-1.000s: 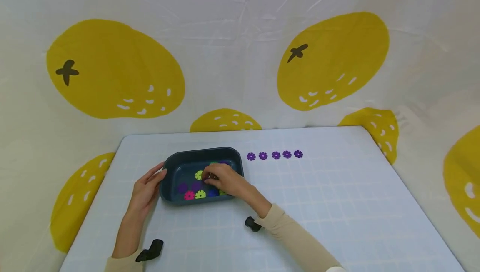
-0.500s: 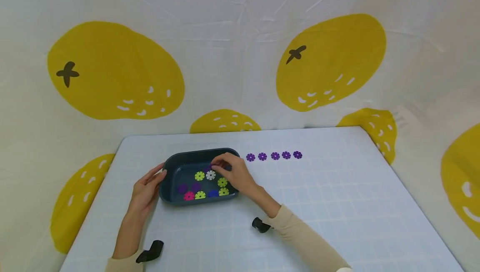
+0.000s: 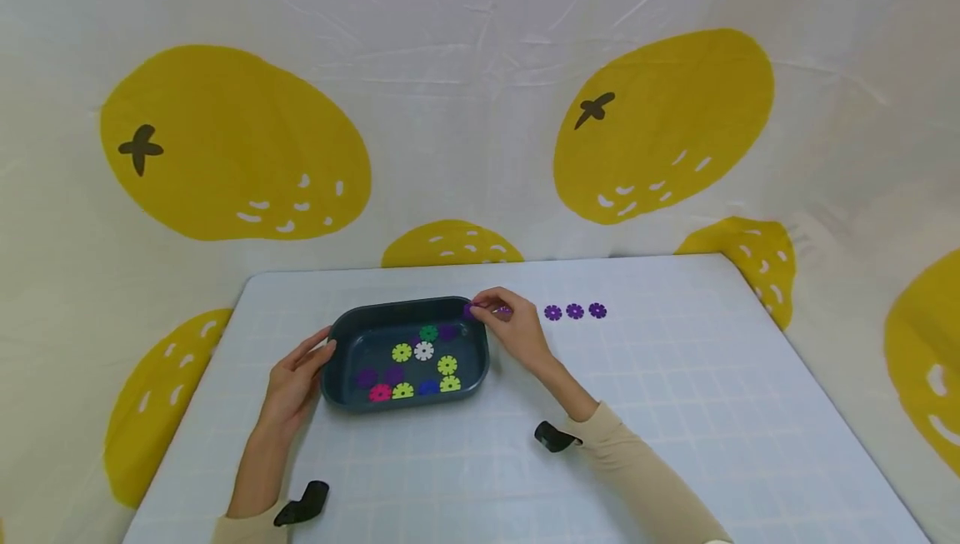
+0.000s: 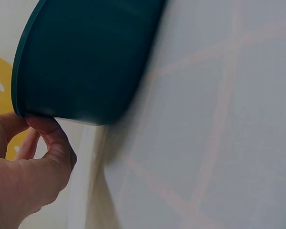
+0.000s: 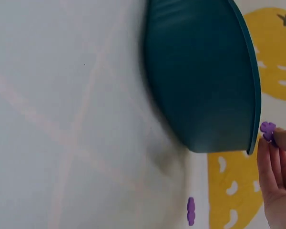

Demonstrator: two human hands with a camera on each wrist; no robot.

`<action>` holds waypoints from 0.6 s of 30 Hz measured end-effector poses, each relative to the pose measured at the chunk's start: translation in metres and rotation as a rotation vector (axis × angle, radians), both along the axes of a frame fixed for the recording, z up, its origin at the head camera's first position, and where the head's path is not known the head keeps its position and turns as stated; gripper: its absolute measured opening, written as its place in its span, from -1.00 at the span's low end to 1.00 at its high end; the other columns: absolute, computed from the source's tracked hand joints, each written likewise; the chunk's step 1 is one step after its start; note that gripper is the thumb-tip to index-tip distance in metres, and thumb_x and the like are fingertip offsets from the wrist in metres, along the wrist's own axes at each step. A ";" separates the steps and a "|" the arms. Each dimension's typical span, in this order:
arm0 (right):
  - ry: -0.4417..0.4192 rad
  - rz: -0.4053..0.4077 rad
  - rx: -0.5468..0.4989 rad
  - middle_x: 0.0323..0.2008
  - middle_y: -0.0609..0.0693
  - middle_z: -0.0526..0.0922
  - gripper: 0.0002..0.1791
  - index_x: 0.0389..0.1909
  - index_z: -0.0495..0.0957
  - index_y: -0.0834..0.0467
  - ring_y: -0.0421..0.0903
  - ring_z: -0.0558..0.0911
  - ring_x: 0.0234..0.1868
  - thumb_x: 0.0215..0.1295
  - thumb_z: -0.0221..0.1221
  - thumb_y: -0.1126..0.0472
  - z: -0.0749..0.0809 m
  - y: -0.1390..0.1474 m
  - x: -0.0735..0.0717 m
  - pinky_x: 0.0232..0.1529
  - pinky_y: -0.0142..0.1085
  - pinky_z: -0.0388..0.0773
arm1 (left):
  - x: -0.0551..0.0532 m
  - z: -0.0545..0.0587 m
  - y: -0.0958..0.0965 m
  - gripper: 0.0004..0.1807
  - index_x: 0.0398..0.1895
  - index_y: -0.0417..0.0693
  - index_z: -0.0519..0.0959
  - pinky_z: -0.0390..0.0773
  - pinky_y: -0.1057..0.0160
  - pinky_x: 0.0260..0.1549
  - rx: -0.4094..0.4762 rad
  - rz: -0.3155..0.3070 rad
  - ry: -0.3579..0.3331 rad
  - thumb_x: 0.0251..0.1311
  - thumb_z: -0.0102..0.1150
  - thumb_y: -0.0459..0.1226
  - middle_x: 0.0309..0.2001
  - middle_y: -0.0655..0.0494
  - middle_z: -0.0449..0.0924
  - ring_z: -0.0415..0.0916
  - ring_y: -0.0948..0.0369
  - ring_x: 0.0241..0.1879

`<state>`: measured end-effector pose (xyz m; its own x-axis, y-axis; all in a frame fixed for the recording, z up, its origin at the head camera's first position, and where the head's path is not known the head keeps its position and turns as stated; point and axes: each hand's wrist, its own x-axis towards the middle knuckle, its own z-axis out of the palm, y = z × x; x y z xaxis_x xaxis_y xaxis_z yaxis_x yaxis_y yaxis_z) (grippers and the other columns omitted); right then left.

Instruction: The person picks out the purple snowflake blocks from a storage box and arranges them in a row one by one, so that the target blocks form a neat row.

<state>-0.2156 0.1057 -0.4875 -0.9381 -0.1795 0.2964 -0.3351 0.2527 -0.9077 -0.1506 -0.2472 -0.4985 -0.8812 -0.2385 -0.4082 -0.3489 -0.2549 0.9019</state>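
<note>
A dark teal tray (image 3: 373,334) stands on the table, holding several flower-shaped plastic discs, among them a white disc (image 3: 423,351) and a pink disc (image 3: 380,392). At its left end my left hand (image 3: 289,386) grips the rim between thumb and fingers; the left wrist view has the thumb against the outer wall. My right hand (image 3: 519,334) pinches a purple flower-shaped disc (image 5: 267,130) between thumb and fingertips, just over the tray's right back corner. A row of purple discs (image 3: 575,311) extends right from the tray, partly hidden behind that hand.
The white table (image 3: 675,427) has a faint grid pattern, and its back edge meets a hanging cloth (image 3: 465,136) printed with yellow fruit. Black wrist mounts (image 3: 303,503) stick out near both sleeves.
My right hand has lifted a purple disc out of the tray and carried it right, past the tray's right back corner. My left hand stays at the rim.
</note>
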 end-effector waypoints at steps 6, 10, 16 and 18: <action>-0.009 -0.052 -0.029 -0.14 0.12 0.73 -0.78 -0.02 0.69 0.22 0.06 0.65 -0.10 0.38 0.34 0.23 -0.003 0.015 -0.004 -0.10 -0.50 0.58 | 0.000 0.000 0.001 -0.48 0.28 0.25 0.63 0.47 0.50 -0.30 0.002 -0.003 0.004 0.24 0.46 -0.10 -0.22 0.39 0.68 0.55 0.44 -0.25; -0.048 -0.084 -0.011 -0.10 0.23 0.71 -0.75 0.01 0.65 0.33 0.17 0.63 -0.05 0.40 0.31 0.30 -0.004 0.026 -0.006 -0.09 -0.52 0.55 | 0.000 0.000 0.001 -0.48 0.29 0.24 0.63 0.47 0.51 -0.30 -0.002 -0.004 0.004 0.24 0.46 -0.10 -0.22 0.39 0.68 0.55 0.45 -0.25; -0.057 -0.130 -0.021 -0.12 0.20 0.71 -0.77 -0.02 0.67 0.29 0.11 0.63 -0.08 0.40 0.33 0.27 -0.001 0.048 -0.007 -0.13 -0.52 0.56 | 0.001 0.001 0.002 -0.45 0.32 0.22 0.61 0.47 0.51 -0.29 -0.006 -0.013 0.007 0.24 0.46 -0.08 -0.23 0.40 0.67 0.54 0.45 -0.25; -0.049 -0.136 -0.028 -0.11 0.22 0.71 -0.76 -0.01 0.66 0.31 0.13 0.64 -0.08 0.40 0.33 0.26 -0.003 0.057 -0.009 -0.15 -0.52 0.56 | 0.001 0.002 0.002 -0.45 0.31 0.23 0.61 0.48 0.51 -0.29 -0.011 -0.014 0.008 0.24 0.46 -0.08 -0.23 0.40 0.67 0.54 0.44 -0.25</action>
<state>-0.2244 0.1631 -0.4903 -0.9666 -0.0416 0.2531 -0.2548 0.2674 -0.9293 -0.1493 -0.2449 -0.4965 -0.8879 -0.2304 -0.3983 -0.3448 -0.2399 0.9075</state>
